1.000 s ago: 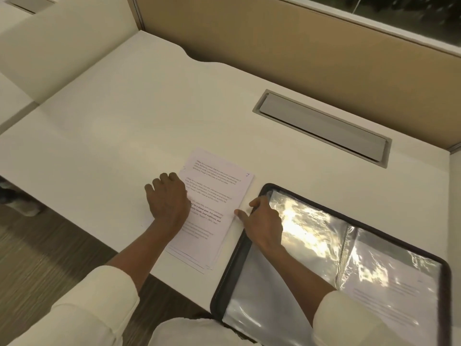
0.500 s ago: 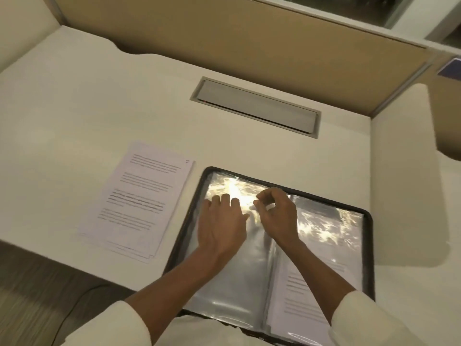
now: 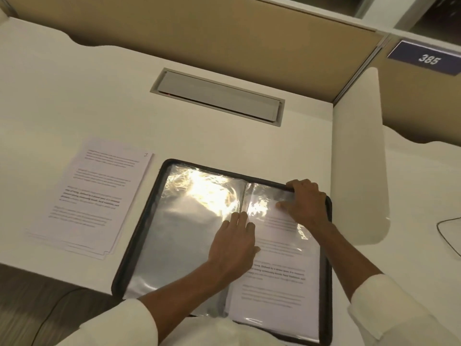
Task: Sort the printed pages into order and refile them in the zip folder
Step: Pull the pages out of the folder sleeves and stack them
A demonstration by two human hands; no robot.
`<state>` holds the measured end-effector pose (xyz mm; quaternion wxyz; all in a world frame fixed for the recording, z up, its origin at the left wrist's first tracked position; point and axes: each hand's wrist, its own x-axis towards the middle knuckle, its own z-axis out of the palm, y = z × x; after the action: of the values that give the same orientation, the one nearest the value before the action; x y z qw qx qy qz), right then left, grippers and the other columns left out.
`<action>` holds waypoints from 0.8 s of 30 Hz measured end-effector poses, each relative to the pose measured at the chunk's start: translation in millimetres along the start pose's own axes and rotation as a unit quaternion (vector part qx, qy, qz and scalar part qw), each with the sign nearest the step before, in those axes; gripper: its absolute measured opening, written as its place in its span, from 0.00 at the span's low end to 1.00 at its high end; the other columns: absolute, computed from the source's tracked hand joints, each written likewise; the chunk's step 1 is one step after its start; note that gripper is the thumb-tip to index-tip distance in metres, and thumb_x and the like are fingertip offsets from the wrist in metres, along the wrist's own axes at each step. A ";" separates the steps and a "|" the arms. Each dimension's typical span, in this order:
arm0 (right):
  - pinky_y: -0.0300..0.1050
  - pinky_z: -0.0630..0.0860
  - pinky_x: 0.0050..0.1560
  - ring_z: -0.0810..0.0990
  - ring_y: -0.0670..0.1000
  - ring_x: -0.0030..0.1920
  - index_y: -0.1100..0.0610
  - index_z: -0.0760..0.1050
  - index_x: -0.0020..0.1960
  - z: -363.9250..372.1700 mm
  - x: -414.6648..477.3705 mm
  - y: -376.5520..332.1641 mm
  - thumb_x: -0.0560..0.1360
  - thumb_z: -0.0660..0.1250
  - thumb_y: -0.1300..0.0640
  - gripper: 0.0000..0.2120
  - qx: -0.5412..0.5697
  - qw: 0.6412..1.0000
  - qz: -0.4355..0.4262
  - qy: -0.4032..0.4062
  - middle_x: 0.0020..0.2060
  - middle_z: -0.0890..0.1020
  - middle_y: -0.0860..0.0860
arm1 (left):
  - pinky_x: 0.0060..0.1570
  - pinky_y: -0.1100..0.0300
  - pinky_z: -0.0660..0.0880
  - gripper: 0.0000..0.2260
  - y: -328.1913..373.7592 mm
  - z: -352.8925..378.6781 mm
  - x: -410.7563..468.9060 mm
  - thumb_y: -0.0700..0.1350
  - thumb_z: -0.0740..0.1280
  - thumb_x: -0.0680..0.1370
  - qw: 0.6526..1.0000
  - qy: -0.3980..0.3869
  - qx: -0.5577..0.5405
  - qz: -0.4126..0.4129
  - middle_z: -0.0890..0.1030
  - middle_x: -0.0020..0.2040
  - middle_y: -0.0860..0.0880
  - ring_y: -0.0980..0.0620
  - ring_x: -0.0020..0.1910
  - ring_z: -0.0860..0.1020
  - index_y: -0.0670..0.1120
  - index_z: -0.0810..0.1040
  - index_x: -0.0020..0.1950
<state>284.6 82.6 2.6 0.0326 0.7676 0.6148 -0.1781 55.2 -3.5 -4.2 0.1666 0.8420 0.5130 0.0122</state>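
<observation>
The zip folder (image 3: 137, 236) is lying open at the front edge of the tabletop (image 3: 74, 96). The loose printed pages (image 3: 92, 196) are sitting stacked just left of it, not touching. The left hand (image 3: 234, 248) is pressing flat, fingers straight, on the folder's centre fold. The right hand (image 3: 305, 203) is gripping the top edge of the right plastic sleeve (image 3: 279, 283), fingers curled over it, thumb on its face. One printed sheet is showing inside that sleeve.
</observation>
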 end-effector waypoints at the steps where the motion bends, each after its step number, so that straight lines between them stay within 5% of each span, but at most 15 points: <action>1: 0.56 0.70 0.63 0.75 0.56 0.65 0.49 0.75 0.69 -4.9 2.7 5.7 0.71 0.76 0.36 0.32 -0.020 1.000 0.014 -0.008 0.63 0.77 0.53 | 0.65 0.47 0.76 0.27 3.3 0.7 -0.7 0.59 0.75 0.76 1.000 -0.009 0.001 -0.007 0.75 0.70 0.41 0.40 0.70 0.72 0.41 0.78 0.66; 5: 0.56 0.68 0.62 0.77 0.56 0.60 0.51 0.75 0.64 -21.9 11.1 21.0 0.72 0.77 0.39 0.28 -0.070 0.997 0.034 -0.028 0.57 0.78 0.52 | 0.73 0.43 0.69 0.32 12.2 3.5 -3.7 0.58 0.74 0.77 0.999 -0.038 0.015 -0.029 0.68 0.77 0.38 0.36 0.79 0.64 0.41 0.71 0.73; 13: 0.55 0.79 0.58 0.73 0.62 0.63 0.62 0.74 0.62 -18.8 7.0 18.3 0.68 0.82 0.43 0.33 -0.055 0.996 0.051 -0.049 0.59 0.73 0.60 | 0.71 0.44 0.72 0.34 18.0 6.0 -4.4 0.60 0.76 0.75 0.998 -0.031 0.026 -0.056 0.70 0.76 0.40 0.38 0.78 0.65 0.42 0.70 0.73; 17: 0.52 0.79 0.50 0.78 0.60 0.54 0.61 0.74 0.58 -8.1 -8.2 19.4 0.71 0.81 0.50 0.24 -0.095 0.995 0.021 0.007 0.54 0.76 0.59 | 0.71 0.46 0.72 0.34 21.4 7.1 -5.8 0.59 0.77 0.75 0.997 -0.020 0.015 -0.071 0.70 0.76 0.43 0.40 0.78 0.65 0.43 0.70 0.72; 21: 0.47 0.71 0.38 0.77 0.59 0.41 0.61 0.77 0.52 -8.0 -12.1 25.4 0.75 0.68 0.66 0.07 -0.073 0.994 -0.012 0.077 0.45 0.77 0.57 | 0.73 0.47 0.69 0.34 21.4 6.5 -5.3 0.59 0.76 0.76 0.997 -0.024 0.013 -0.074 0.68 0.78 0.42 0.40 0.80 0.63 0.43 0.69 0.73; 24: 0.44 0.68 0.36 0.73 0.54 0.38 0.56 0.79 0.50 -18.5 -12.7 28.0 0.75 0.69 0.65 0.06 -0.095 0.993 -0.011 0.067 0.41 0.78 0.52 | 0.75 0.46 0.68 0.33 22.4 4.8 -6.7 0.59 0.75 0.77 0.996 -0.031 0.009 -0.078 0.66 0.79 0.42 0.40 0.81 0.61 0.42 0.68 0.74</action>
<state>313.4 69.0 19.1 0.0618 0.7642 0.6384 -0.0679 72.2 -20.0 -1.2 0.1751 0.8009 0.5718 -0.0313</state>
